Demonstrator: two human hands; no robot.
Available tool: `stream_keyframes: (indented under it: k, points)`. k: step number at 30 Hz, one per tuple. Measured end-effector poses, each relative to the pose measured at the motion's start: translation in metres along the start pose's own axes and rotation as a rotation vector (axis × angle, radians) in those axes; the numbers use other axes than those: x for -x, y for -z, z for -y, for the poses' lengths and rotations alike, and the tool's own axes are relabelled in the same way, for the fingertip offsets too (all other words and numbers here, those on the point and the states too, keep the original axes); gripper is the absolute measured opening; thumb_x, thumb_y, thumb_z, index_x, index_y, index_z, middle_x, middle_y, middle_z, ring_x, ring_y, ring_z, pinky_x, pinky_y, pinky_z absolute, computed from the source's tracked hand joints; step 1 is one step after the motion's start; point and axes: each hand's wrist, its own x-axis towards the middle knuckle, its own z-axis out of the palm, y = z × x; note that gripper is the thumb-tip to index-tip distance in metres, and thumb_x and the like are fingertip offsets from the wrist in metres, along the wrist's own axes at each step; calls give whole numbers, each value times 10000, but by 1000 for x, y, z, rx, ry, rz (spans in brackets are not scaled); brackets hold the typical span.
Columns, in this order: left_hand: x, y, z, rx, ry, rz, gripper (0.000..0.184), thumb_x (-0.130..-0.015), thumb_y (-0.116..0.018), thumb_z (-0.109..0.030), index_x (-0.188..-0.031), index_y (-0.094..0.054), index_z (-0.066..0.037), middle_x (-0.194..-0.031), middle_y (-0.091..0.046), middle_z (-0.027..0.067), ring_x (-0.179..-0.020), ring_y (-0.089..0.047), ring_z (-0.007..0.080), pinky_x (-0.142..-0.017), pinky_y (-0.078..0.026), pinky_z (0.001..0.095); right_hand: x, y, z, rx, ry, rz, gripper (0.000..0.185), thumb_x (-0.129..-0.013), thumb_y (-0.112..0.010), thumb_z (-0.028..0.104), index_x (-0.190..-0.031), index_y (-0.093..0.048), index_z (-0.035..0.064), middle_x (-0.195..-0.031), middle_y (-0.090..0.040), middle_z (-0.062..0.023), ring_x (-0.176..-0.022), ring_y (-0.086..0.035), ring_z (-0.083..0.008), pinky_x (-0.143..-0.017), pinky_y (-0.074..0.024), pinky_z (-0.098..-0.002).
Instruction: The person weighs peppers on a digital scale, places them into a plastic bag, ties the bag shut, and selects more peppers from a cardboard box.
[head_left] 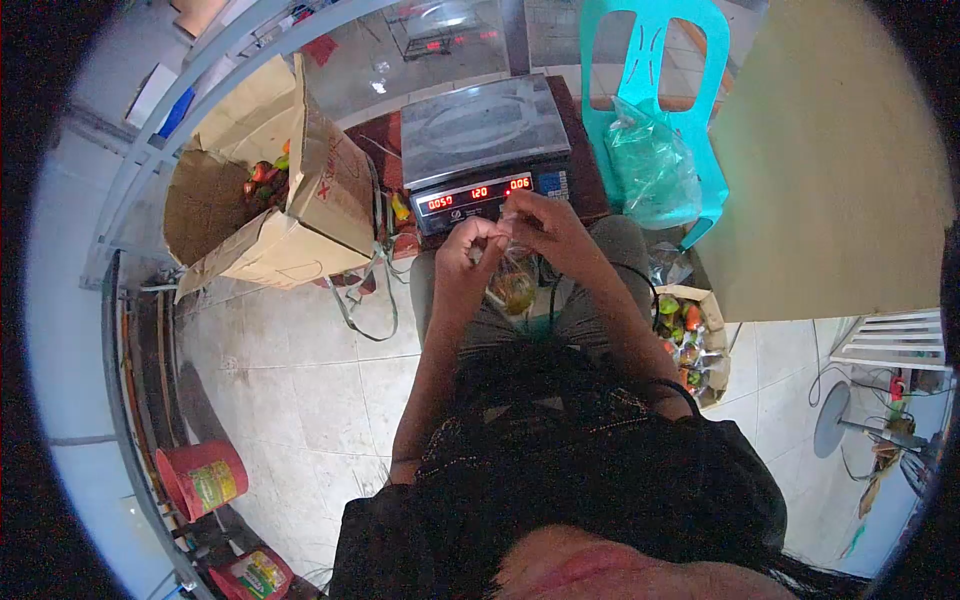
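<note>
A small clear plastic bag (514,288) with greenish and orange produce, perhaps peppers, hangs over my lap. My left hand (468,248) pinches the bag's gathered top, fingers closed. Against it, my right hand (553,232) also has its fingers closed on the top of the bag. Just beyond both hands stands a digital scale (485,130) with a bare metal pan. Its red display (478,194) reads 0.050, 1.20 and 0.06. My right hand partly covers the front of the scale.
To the left, an open cardboard box (335,195) holds red and orange peppers (266,182). A teal plastic chair (715,60) carries clear plastic bags (650,165). By my right leg sits a smaller box (716,345) of bagged peppers. A strap (360,328) trails onto the floor.
</note>
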Motion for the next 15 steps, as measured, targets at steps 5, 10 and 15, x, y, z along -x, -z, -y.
stream_keyframes:
  k: [5, 10, 15]
  points:
    - [0, 4, -5, -19, -6, 42, 138, -873, -622, -125, -951, -601, -12, -838, -593, 80, -741, -567, 154, -691, -449, 282, 3, -13, 5, -29, -15, -128, 146, -913, -578, 161, -855, -538, 34, -714, -515, 29, -617, -478, -45, -540, -399, -214]
    - [-2, 0, -12, -114, -166, -19, 114, -858, -591, -56, -954, -618, 0, -879, -588, 107, -806, -581, 222, -740, -450, 323, 3, -15, 4, -174, -45, -162, 142, -929, -560, 163, -849, -555, 47, -695, -512, 32, -597, -462, -28, -518, -375, -214]
    - [-2, -5, 4, 11, -134, -68, 132, -844, -603, -77, -935, -638, 12, -880, -571, 118, -827, -561, 234, -735, -434, 328, 3, -14, 1, -195, -50, -257, 125, -914, -572, 155, -838, -573, 56, -674, -510, 26, -559, -437, -36, -494, -350, -221]
